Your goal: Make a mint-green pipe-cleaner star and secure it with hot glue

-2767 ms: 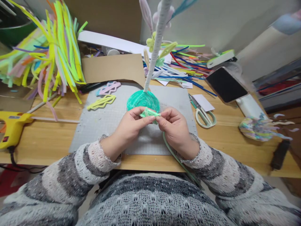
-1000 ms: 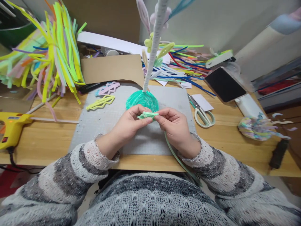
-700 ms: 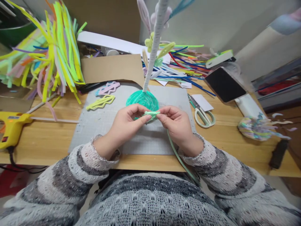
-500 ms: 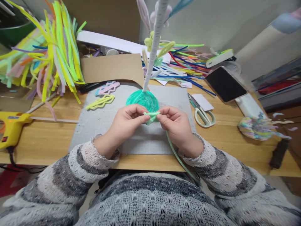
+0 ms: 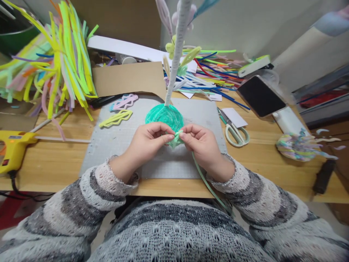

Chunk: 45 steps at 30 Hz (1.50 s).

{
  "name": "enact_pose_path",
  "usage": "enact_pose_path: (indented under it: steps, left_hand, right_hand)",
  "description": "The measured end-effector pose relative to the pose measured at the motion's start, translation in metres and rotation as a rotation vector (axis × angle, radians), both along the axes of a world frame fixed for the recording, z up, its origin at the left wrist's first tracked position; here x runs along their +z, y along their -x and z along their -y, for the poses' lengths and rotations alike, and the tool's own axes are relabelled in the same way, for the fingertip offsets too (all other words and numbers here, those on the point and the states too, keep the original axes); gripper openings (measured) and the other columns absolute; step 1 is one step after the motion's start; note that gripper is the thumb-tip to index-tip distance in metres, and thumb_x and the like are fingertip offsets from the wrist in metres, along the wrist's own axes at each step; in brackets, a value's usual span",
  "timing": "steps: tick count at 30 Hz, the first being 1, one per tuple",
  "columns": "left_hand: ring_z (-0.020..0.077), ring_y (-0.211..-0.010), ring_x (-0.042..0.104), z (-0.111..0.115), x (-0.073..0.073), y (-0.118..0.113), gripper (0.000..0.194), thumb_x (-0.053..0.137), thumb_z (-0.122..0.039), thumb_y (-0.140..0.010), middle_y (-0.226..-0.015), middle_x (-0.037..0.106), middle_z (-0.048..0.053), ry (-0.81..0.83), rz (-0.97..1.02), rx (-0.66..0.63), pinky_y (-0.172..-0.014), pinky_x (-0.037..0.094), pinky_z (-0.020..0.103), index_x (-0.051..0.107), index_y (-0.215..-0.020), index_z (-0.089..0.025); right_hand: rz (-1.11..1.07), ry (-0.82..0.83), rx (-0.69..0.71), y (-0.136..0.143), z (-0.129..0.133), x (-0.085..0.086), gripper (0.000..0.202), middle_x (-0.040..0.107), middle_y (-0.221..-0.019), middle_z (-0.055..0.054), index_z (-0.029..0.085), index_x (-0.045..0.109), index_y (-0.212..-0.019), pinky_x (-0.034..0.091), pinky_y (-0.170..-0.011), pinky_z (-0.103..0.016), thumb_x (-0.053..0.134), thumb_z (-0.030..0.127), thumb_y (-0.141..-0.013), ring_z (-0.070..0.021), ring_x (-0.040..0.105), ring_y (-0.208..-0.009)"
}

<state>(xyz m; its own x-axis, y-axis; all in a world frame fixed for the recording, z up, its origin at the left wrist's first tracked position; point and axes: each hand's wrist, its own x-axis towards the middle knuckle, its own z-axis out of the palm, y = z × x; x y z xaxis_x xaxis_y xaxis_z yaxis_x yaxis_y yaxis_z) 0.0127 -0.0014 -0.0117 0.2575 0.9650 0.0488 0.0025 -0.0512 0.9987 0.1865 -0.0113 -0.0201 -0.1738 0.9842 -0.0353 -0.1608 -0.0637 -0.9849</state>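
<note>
A small light-green pipe-cleaner piece (image 5: 176, 139) is pinched between my two hands, just in front of a round teal base (image 5: 165, 113). My left hand (image 5: 148, 141) grips its left side with thumb and forefinger. At its right side my right hand (image 5: 201, 145) pinches it close to the left fingertips. A long pale-green strand (image 5: 205, 182) runs from under my right hand down over the table's front edge. From the base rises a white wrapped stem (image 5: 177, 51) bearing pastel flowers and leaves. Parts of the green piece are hidden by my fingers.
Yellow (image 5: 116, 118) and pink zigzag shapes lie on the grey mat (image 5: 109, 145). Scissors (image 5: 236, 135), a phone (image 5: 261, 96) and a fluffy pastel bundle (image 5: 296, 145) are at right. A yellow glue gun (image 5: 15, 149) and a pipe-cleaner bunch (image 5: 62, 54) are at left.
The green piece has turned between my fingers; its stretched upper edge is now bunched and slanted. My right fingertips have shifted slightly left, closer to the left ones.
</note>
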Motion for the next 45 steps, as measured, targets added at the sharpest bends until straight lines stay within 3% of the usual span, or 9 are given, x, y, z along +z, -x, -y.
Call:
enact_pose_path:
  steps: [7, 13, 17, 21, 26, 31, 36, 45]
  left_hand:
    - [0.0107, -0.060, 0.058, 0.003, 0.002, -0.003, 0.016, 0.074, -0.026, -0.074, -0.074, 0.067, 0.002, -0.029, -0.009, -0.004, -0.057, 0.050, 0.023, 0.069, -0.086, -0.016]
    - [0.0116, -0.063, 0.058, 0.002, 0.004, 0.000, 0.010, 0.072, -0.024, -0.075, -0.072, 0.068, 0.002, -0.043, -0.078, -0.037, -0.060, 0.047, 0.024, 0.070, -0.081, -0.016]
    - [0.0109, -0.065, 0.058, 0.000, 0.001, -0.001, 0.019, 0.075, -0.028, -0.073, -0.077, 0.067, 0.002, 0.057, 0.007, -0.080, -0.059, 0.045, 0.022, 0.067, -0.086, -0.015]
    - [0.0092, -0.056, 0.054, 0.000, -0.003, -0.001, 0.024, 0.079, -0.031, -0.070, -0.066, 0.064, -0.001, 0.221, -0.043, -0.141, -0.052, 0.040, 0.021, 0.064, -0.081, -0.015]
    - [0.0090, -0.058, 0.059, 0.000, -0.005, -0.001, 0.026, 0.083, -0.029, -0.066, -0.067, 0.065, -0.002, 0.399, 0.238, -0.121, -0.060, 0.051, 0.023, 0.063, -0.075, -0.015]
    - [0.0084, -0.061, 0.060, 0.000, -0.001, -0.004, 0.029, 0.086, -0.026, -0.062, -0.068, 0.065, -0.002, 0.468, 0.455, -0.093, -0.060, 0.053, 0.021, 0.062, -0.071, -0.013]
    - [0.0093, -0.064, 0.063, 0.001, 0.000, -0.006, 0.027, 0.085, -0.023, -0.065, -0.070, 0.068, -0.001, 0.434, 0.544, -0.039, -0.062, 0.052, 0.020, 0.061, -0.074, -0.014]
    - [0.0097, -0.072, 0.064, 0.005, -0.005, -0.014, 0.026, 0.084, -0.022, -0.067, -0.075, 0.069, -0.002, 0.418, 0.642, -0.071, -0.075, 0.052, 0.025, 0.060, -0.074, -0.016]
  right_hand:
    - [-0.026, 0.087, 0.012, -0.001, -0.003, 0.001, 0.034, 0.043, -0.048, 0.010, 0.017, 0.062, -0.077, 0.016, -0.039, -0.021, 0.080, 0.045, -0.069, -0.0035, 0.026, -0.040]
    - [-0.064, 0.138, 0.025, -0.001, -0.002, 0.000, 0.035, 0.043, -0.048, 0.010, 0.017, 0.062, -0.076, 0.013, -0.039, -0.021, 0.082, 0.044, -0.066, -0.0031, 0.025, -0.040]
    - [-0.056, 0.136, 0.030, 0.000, -0.002, 0.001, 0.035, 0.043, -0.047, 0.010, 0.016, 0.061, -0.075, 0.016, -0.040, -0.021, 0.082, 0.043, -0.066, -0.0033, 0.027, -0.040]
    - [-0.029, 0.093, 0.057, 0.002, -0.003, 0.001, 0.036, 0.050, -0.052, 0.009, 0.017, 0.059, -0.072, 0.022, -0.042, -0.021, 0.084, 0.042, -0.065, -0.0040, 0.032, -0.043]
    - [-0.099, 0.107, 0.120, -0.004, -0.008, 0.002, 0.033, 0.042, -0.049, 0.010, 0.018, 0.058, -0.071, 0.020, -0.042, -0.020, 0.078, 0.044, -0.072, -0.0045, 0.028, -0.042]
    - [-0.193, 0.099, 0.156, -0.006, -0.010, 0.003, 0.025, 0.040, -0.046, 0.010, 0.017, 0.065, -0.078, 0.017, -0.041, -0.021, 0.078, 0.038, -0.073, -0.0045, 0.026, -0.041]
    - [-0.239, 0.045, 0.084, -0.002, -0.005, 0.001, 0.020, 0.042, -0.047, 0.009, 0.018, 0.068, -0.080, 0.019, -0.041, -0.021, 0.077, 0.035, -0.074, -0.0051, 0.030, -0.042]
    - [-0.202, -0.047, -0.069, 0.006, 0.000, -0.009, 0.021, 0.054, -0.057, 0.008, 0.021, 0.065, -0.075, 0.026, -0.042, -0.020, 0.081, 0.033, -0.071, -0.0041, 0.034, -0.044]
